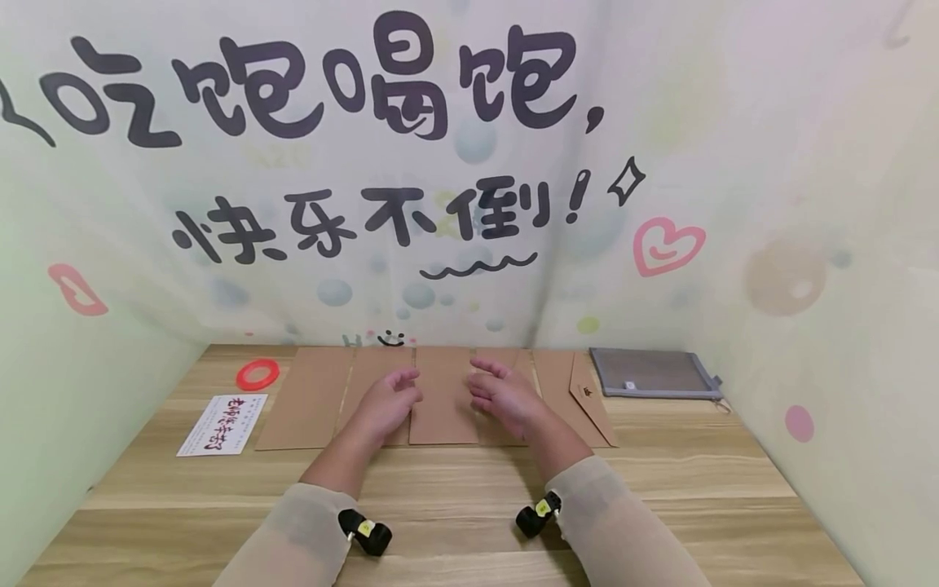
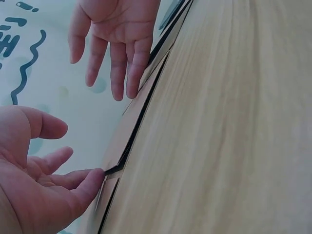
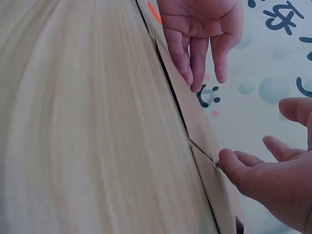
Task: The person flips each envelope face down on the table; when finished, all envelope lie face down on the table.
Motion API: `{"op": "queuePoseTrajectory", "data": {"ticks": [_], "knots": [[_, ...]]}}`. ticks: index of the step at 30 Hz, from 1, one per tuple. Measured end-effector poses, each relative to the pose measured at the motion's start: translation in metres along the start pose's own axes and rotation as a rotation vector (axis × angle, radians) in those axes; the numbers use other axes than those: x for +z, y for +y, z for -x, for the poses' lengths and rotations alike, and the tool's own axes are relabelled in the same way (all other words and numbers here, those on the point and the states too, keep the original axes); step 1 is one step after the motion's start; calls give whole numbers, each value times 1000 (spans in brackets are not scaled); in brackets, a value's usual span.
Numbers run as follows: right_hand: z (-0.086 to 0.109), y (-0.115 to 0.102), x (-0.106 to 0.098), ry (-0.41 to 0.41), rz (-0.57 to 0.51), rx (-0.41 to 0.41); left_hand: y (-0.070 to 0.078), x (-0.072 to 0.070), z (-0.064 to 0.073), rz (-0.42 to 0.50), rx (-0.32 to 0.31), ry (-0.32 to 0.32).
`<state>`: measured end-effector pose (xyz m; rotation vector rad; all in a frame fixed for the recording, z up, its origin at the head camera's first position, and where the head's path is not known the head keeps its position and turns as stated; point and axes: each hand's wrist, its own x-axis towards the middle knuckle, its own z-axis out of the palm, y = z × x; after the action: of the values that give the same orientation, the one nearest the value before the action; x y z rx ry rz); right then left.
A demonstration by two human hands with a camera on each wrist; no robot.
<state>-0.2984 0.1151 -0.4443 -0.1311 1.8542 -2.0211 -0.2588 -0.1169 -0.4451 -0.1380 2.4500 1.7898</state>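
Observation:
Several brown kraft-paper envelopes lie side by side in a row along the back of the table, the middle envelope point(image 1: 443, 412) between my two hands. My left hand point(image 1: 389, 403), fingers loosely bent, is at its left edge; in the left wrist view the little fingertip meets the envelope's corner. On the opposite side my right hand point(image 1: 506, 399) has its palm turned inward and its fingers relaxed. In the right wrist view the right little finger is right at the seam beside the middle envelope. Neither hand grips anything. The rightmost envelope point(image 1: 590, 399) shows a pointed flap with a small dark emblem.
Left of the row are a red ring point(image 1: 257, 387) and a white card point(image 1: 223, 425) with red handwriting. A grey mesh zip pouch point(image 1: 653, 375) lies at the back right. A printed cloth point(image 1: 469, 310) hangs behind the wooden table point(image 1: 455, 505).

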Motion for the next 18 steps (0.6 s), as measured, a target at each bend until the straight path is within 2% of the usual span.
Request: {"op": "queuePoseTrajectory", "data": {"ticks": [7, 14, 18], "knots": [[9, -6, -15, 31, -29, -39, 5, 3, 1, 23, 21, 14], [24, -11, -47, 64, -42, -23, 13, 23, 1, 199, 20, 5], [29, -12, -64, 91, -26, -21, 16, 36, 1, 247, 20, -11]]}}
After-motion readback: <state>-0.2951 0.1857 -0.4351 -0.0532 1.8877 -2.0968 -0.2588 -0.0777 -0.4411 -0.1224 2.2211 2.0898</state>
